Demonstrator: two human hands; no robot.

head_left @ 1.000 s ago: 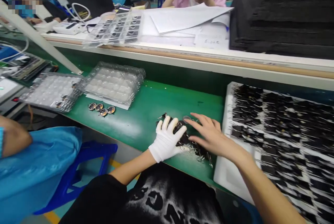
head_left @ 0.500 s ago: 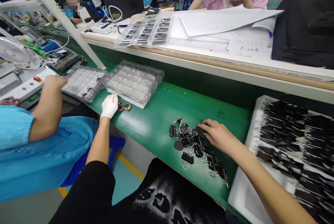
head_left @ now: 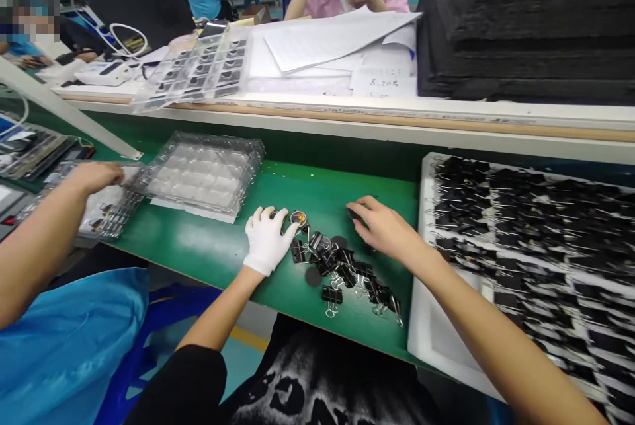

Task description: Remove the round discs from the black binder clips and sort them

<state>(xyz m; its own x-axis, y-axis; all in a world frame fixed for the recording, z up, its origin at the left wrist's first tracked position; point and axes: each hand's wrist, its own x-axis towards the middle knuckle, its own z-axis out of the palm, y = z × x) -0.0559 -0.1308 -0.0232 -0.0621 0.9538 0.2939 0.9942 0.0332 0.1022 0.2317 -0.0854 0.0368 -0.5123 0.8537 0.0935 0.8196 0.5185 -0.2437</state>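
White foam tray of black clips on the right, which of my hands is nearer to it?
Your right. The bare right hand is just left of the foam tray; the gloved left hand is farther left, beyond the loose binder clips.

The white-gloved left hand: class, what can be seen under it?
Under the white-gloved left hand, a dark sliver shows between fingers. A round, silver-rimmed amber piece sits by the thumb. Anything beneath the palm is covered.
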